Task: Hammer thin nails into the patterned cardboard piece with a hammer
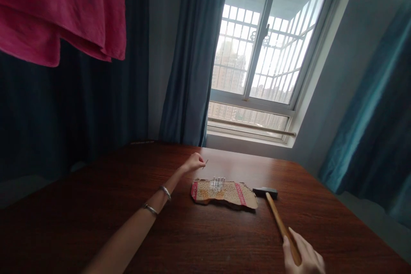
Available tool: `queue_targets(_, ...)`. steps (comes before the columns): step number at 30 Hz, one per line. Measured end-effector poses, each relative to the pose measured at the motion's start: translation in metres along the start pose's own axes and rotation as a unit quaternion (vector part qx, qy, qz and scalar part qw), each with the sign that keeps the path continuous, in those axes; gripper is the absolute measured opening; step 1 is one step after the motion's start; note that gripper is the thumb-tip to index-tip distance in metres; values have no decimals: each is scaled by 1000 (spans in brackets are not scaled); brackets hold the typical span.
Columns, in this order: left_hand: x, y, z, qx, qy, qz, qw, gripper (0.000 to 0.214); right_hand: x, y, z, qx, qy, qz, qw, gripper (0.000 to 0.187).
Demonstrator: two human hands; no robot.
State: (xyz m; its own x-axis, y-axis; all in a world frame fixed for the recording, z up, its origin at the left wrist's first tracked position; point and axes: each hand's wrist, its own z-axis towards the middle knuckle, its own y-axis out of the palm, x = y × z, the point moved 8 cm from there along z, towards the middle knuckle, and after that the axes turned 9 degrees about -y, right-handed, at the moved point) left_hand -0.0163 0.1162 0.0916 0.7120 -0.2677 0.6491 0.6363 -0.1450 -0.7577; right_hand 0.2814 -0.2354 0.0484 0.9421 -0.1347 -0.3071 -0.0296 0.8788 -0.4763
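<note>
My left hand point(194, 162) is raised over the table with its fingers pinched on a thin dark nail point(206, 164). Just below and to the right lies a flat, ragged-edged piece point(224, 197) with a dotted pattern and pink bands, perhaps cardboard or wood. Several upright nails point(218, 181) stand in a row at its back edge, by a small whitish patch. My right hand point(303, 252) is wrapped round the lower wooden handle of a hammer point(281, 220). The hammer's dark head rests on or close above the table, beside the piece's right end.
A reddish-brown wooden table point(170, 235) spreads under everything. Behind it are a barred window point(257, 51) and blue curtains point(189, 60). A pink cloth point(64, 13) hangs at the upper left. Two silver bangles point(166, 193) circle my left forearm.
</note>
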Motion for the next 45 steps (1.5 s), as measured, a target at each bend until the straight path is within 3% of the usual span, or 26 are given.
queue_targets(3, 35, 6, -10, -22, 64, -125, 990, 27, -42, 21, 40, -73, 17, 149, 986, 39)
queue_targets(7, 76, 19, -36, -52, 103, -206, 972, 35, -92, 65, 86, -153, 96, 352, 918, 39)
queue_targets(12, 113, 26, -64, -28, 225, -223, 948, 25, -120, 107, 123, -165, 122, 455, 866, 42)
queue_targets(17, 114, 34, -68, -10, 230, -225, 947, 24, -127, 133, 133, -189, 141, 502, 833, 39)
queue_targets(26, 110, 44, -68, -12, 220, -220, 950, 26, -128, 153, 120, -184, 160, 527, 814, 37)
queue_targets(39, 105, 45, -66, 0, 206, -211, 956, 29, -134, 153, 99, -218, 140, 537, 803, 39)
queue_targets(45, 105, 49, -65, -25, 201, -218, 955, 33, -131, 157, 98, -211, 105, 522, 820, 40)
